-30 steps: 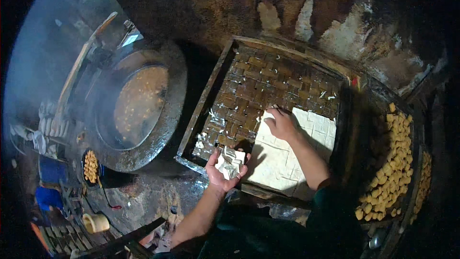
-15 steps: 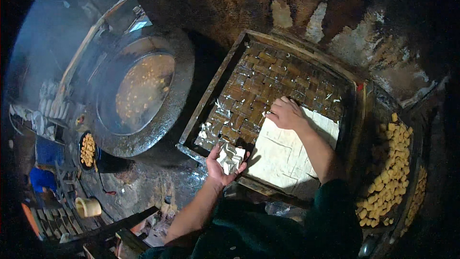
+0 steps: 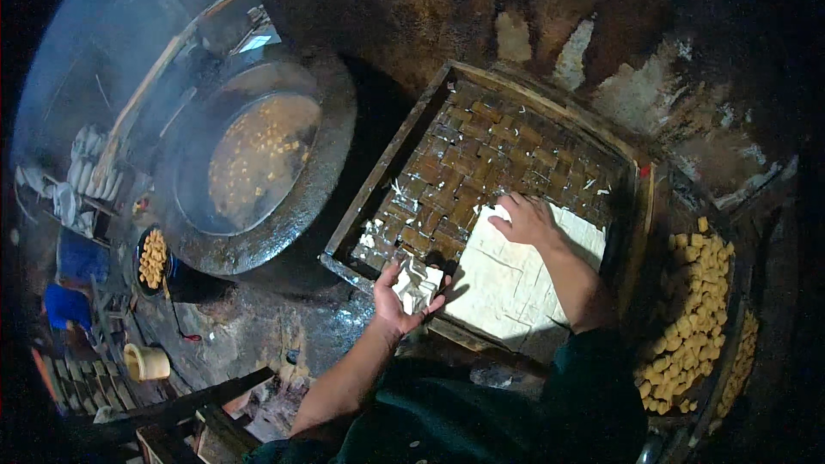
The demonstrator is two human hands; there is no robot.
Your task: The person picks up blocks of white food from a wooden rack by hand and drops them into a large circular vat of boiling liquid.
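My left hand is palm up near the front left edge of the wooden tray, its fingers wrapped round a small stack of white tofu pieces. A flat white tofu slab, scored with cut lines, covers the near right part of the tray. My right hand bends over the slab's far edge, thumb toward the left, fingers curled down on the tofu there. Its fingertips are partly hidden. Woven bamboo matting lines the tray, dotted with white tofu scraps.
A steaming round cauldron with floating yellowish pieces stands left of the tray. Golden cubes are heaped at the right. A dark pan of golden pieces, a pale bucket and wooden slats lie at the left. A stained wall rises behind.
My right hand has shifted slightly right and nearer me along the slab's far edge, its thumb now showing. My left hand keeps its stack in nearly the same place.
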